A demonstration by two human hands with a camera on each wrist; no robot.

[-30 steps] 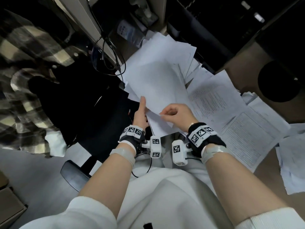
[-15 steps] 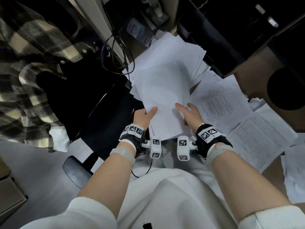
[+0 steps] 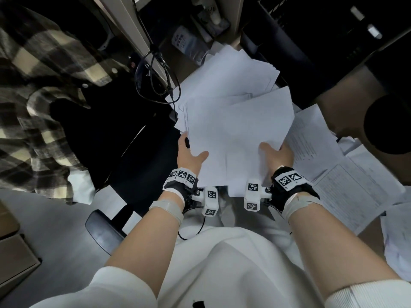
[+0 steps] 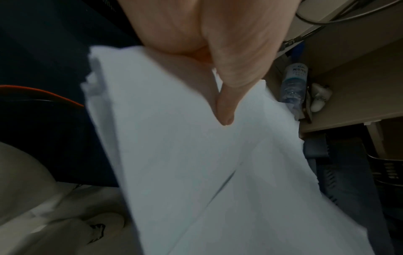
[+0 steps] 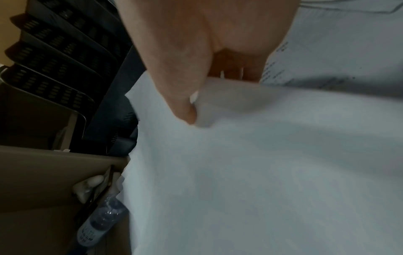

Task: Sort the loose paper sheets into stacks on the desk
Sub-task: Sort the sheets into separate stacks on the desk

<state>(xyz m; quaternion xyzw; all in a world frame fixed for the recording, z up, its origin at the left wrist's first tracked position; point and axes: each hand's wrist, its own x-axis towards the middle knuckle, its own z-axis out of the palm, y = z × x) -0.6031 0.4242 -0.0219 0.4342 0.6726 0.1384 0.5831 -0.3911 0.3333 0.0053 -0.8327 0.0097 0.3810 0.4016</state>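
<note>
Here, a fanned bundle of blank sheets (image 3: pixel 233 130), thin, flat and white with staggered edges, is raised above the brown counter (image 3: pixel 347 94). The left hand (image 3: pixel 189 155) clasps the bundle's near left edge, thumb on top and fingers beneath; the right hand (image 3: pixel 277 156) clasps its near right edge likewise. Right of the bundle, several printed sheets (image 3: pixel 347 187) lie overlapping on the counter, their corners projecting past its near edge. Beyond the bundle's far edge lies one clear plastic bottle (image 3: pixel 184 42); left of the bundle hangs a looped black cable (image 3: pixel 153 63).
</note>
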